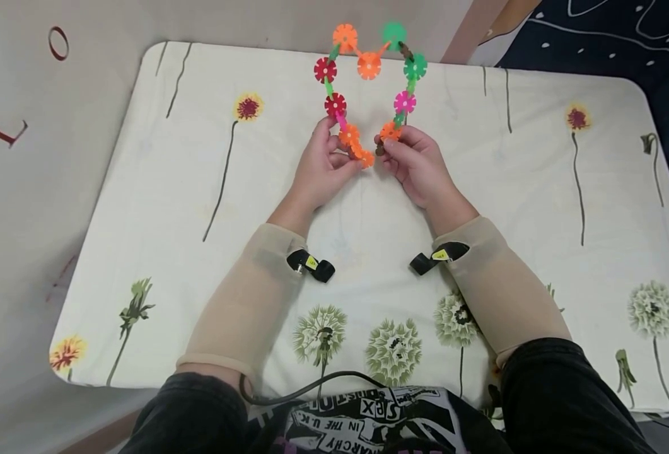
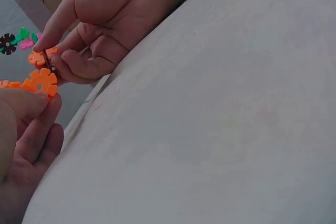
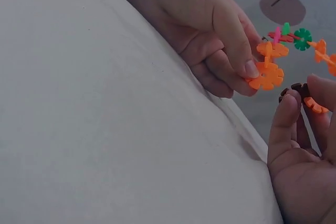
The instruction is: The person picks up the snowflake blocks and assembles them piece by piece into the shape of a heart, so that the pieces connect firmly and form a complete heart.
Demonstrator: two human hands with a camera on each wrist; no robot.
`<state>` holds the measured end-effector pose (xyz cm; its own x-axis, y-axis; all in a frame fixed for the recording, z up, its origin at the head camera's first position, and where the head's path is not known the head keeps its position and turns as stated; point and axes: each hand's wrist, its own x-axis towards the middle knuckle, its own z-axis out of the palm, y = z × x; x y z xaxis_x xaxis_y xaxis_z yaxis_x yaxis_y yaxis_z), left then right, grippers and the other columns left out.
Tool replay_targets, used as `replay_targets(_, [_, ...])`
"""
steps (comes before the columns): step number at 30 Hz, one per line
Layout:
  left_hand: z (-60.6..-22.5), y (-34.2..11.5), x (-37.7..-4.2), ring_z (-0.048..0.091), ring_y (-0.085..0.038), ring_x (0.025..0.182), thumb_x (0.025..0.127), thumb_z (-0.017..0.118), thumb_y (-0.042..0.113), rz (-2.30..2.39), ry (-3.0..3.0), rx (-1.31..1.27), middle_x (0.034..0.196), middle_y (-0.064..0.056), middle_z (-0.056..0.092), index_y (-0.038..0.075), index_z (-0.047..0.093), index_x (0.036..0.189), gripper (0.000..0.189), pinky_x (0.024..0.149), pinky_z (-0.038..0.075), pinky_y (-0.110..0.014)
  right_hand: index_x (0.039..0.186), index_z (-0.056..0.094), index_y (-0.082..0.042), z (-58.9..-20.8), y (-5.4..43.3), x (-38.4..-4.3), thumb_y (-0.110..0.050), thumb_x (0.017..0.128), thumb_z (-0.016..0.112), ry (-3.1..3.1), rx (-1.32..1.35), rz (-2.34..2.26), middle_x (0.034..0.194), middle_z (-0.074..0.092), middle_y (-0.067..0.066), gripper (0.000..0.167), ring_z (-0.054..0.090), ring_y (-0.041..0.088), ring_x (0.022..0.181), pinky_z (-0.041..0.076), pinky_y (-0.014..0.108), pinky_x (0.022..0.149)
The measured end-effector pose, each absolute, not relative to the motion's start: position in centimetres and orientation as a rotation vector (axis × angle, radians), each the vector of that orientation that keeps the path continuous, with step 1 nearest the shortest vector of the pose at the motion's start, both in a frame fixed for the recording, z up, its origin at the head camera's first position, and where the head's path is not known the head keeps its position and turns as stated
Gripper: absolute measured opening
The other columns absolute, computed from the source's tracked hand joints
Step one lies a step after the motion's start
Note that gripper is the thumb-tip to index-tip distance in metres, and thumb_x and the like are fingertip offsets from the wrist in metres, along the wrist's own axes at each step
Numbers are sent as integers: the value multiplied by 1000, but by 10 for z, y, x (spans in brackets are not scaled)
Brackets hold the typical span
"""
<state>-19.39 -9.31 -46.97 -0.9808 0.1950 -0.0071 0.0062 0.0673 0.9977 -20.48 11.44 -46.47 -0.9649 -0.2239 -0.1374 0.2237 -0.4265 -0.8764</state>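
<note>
A chain of interlocking plastic snowflake discs forms a loop with a narrow gap at its near side. My left hand pinches the orange end disc between thumb and fingers. Across the gap, my right hand pinches the other end, where a brown disc is joined to an orange disc. In the left wrist view that brown disc stands edge-on, close to the orange end disc. Red, pink and green discs run up both sides, with another orange disc dipping inward at the far side.
Below the hands lies a table with a white flower-printed cloth. A pale wall borders it at left and back, and dark patterned fabric lies beyond its far right edge. A black cable crosses in front of the person.
</note>
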Motion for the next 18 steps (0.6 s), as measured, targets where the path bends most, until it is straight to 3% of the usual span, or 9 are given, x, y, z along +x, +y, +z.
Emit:
replay_targets(7, [-469, -92, -194, 74, -29, 85, 95, 76, -5, 2074, 2168, 167, 100, -13, 67, 11, 35, 159, 78, 93, 60, -32, 106, 75, -2, -465, 113, -205, 4, 103, 65, 1471, -6, -2466, 106, 74, 13, 11, 72, 20, 88, 62, 25, 80])
replay_targets(18, [-466, -90, -192, 72, -29, 82, 96, 75, -5, 2040, 2196, 150, 101, -12, 67, 8, 39, 153, 69, 93, 60, -31, 118, 69, 2, -464, 111, -203, 4, 103, 67, 1419, 57, -2472, 110, 73, 15, 16, 72, 21, 91, 62, 27, 86])
